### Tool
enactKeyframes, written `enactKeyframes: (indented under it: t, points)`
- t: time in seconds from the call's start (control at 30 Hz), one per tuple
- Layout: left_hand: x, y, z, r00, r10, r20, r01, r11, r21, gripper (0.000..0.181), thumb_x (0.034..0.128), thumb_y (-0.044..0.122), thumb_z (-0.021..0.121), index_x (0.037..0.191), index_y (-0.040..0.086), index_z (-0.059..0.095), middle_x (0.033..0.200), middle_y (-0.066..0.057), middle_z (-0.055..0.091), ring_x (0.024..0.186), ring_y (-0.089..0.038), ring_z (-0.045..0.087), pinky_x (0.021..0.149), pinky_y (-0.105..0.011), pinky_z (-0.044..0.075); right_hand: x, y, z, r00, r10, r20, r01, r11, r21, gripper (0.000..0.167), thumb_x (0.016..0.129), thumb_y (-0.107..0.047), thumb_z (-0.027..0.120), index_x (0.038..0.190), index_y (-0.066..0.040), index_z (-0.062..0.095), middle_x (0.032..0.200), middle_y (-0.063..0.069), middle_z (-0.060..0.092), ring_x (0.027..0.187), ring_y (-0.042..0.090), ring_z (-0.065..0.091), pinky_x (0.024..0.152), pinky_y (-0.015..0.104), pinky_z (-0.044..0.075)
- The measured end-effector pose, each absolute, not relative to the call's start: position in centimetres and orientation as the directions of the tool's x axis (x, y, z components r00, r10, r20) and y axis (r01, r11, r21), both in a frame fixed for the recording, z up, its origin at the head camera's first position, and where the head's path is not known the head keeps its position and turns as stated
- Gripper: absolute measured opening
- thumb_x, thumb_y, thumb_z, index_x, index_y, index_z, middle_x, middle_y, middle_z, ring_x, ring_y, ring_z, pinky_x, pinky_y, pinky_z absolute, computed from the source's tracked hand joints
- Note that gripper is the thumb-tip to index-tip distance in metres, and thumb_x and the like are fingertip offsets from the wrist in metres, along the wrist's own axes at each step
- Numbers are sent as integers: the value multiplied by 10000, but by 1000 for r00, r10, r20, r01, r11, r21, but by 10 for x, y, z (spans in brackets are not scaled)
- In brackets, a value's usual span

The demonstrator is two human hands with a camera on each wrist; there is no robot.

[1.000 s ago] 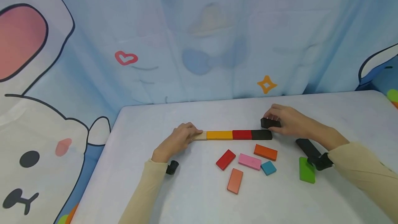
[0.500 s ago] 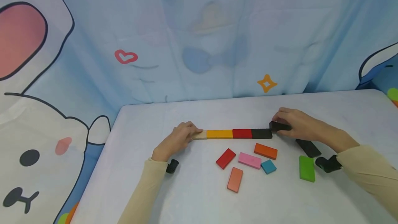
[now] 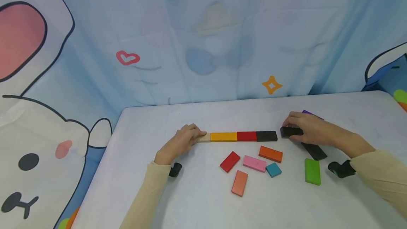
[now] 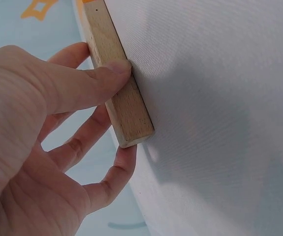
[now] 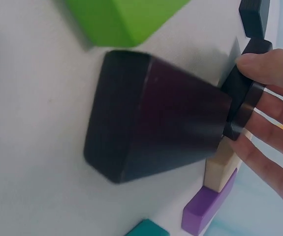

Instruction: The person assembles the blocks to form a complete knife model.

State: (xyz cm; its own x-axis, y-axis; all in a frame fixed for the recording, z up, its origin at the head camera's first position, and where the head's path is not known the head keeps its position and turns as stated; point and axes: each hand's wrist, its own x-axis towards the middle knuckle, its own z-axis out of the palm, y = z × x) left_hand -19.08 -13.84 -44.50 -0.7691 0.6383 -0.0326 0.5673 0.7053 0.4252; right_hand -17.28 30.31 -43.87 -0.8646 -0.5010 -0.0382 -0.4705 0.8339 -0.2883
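A straight row lies on the table, from left to right a plain wooden block (image 4: 131,115), a yellow block (image 3: 224,137), a red block (image 3: 246,136) and a black block (image 3: 266,136). My left hand (image 3: 182,140) pinches the wooden block at the row's left end, thumb on the near side and fingers behind. Just right of the row, across a small gap, my right hand (image 3: 313,129) holds another black block (image 3: 290,131) between thumb and fingers. In the right wrist view this held block (image 5: 244,86) is low at the table surface; whether it touches cannot be told.
Before the row lie loose blocks: red (image 3: 230,162), pink (image 3: 254,163), orange (image 3: 270,154), salmon (image 3: 239,183) and blue (image 3: 273,170). A black block (image 3: 314,151) and a green block (image 3: 313,171) lie near the right forearm. Purple (image 5: 207,206) and wooden (image 5: 220,167) blocks sit beyond the right hand.
My right hand has carried its black block rightward and slightly down, from above the row's right end to beside it. A purple block now shows behind that hand. My left hand has stayed put.
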Motion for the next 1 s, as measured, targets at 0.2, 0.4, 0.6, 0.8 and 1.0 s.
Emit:
enactKeyframes:
  t: [0.2, 0.4, 0.6, 0.8, 1.0]
  points:
    - [-190, -138, -445, -769, 638, -32, 568, 706, 423, 393, 1007, -39, 651, 1380, 81, 683, 1232, -61, 655, 1141, -276, 576, 1010, -467, 500, -172, 297, -439, -853, -518, -58, -480, 825, -299, 365, 786, -58, 906, 1108, -11, 742, 1039, 47, 663, 938, 259, 658, 852, 498, 600]
    - [-190, -137, -445, -773, 633, -36, 560, 708, 430, 396, 1002, -42, 658, 1379, 74, 683, 1223, -68, 652, 1132, -278, 575, 1010, -466, 499, -171, 296, -441, -846, -532, -49, -496, 817, -295, 362, 781, -65, 913, 1101, -18, 749, 1029, 41, 658, 928, 255, 661, 839, 487, 604]
    - [-191, -138, -447, -773, 634, -33, 562, 708, 428, 403, 999, -44, 661, 1382, 80, 682, 1228, -63, 653, 1141, -276, 576, 1017, -466, 496, -171, 295, -442, -839, -542, -48, -505, 809, -300, 360, 790, -83, 912, 1109, -29, 753, 1014, 16, 641, 916, 228, 648, 822, 461, 608]
    - [-191, -138, -448, -770, 638, -31, 566, 704, 429, 410, 1002, -59, 646, 1385, 84, 680, 1236, -62, 649, 1145, -277, 571, 1016, -471, 495, -170, 290, -441, -833, -550, -52, -514, 806, -292, 344, 794, -82, 910, 1099, -36, 758, 1009, 11, 642, 939, 242, 649, 828, 464, 606]
    - [-192, -139, -448, -772, 635, -28, 568, 709, 418, 393, 1005, -24, 662, 1382, 85, 682, 1230, -53, 654, 1127, -263, 573, 1000, -444, 499, -171, 286, -438, -827, -559, -61, -525, 806, -274, 355, 785, -74, 915, 1100, -34, 756, 1004, 17, 641, 949, 252, 641, 832, 475, 604]
